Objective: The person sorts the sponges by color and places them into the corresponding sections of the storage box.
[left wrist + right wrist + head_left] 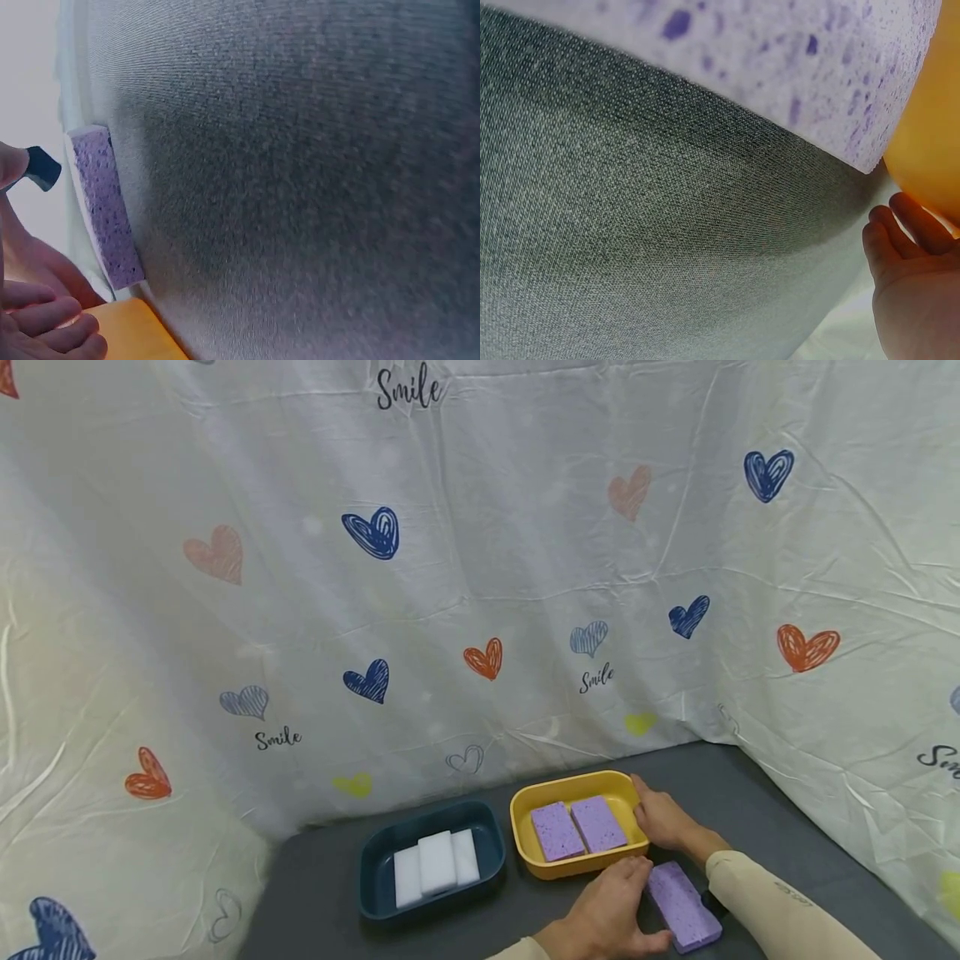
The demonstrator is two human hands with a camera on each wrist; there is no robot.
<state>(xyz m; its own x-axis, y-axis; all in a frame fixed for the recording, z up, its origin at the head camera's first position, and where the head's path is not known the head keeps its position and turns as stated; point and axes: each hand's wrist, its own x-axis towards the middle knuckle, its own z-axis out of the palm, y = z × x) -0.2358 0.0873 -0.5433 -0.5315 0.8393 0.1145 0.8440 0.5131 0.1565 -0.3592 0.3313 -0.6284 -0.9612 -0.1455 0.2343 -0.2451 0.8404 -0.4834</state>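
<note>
A yellow tray (558, 870) holds two purple sponges (556, 832) lying side by side. My right hand (663, 814) rests against the tray's right wall, fingers extended along its outside in the right wrist view. At the front right corner of the tray, my left hand (603, 910) touches it with loosely bent fingers (56, 322), the thumb spread away. A third purple sponge (682, 906) lies on the dark table just right of my left hand, below my right forearm. In the left wrist view this sponge (105, 206) is near the yellow wall.
To the left of the yellow tray stands a dark blue tray (431, 908) with three white sponges (437, 863) in it. A white curtain (480, 568) printed with hearts hangs behind the table (315, 893) and along its sides. A black wrist device (714, 906) sits beside the loose sponge.
</note>
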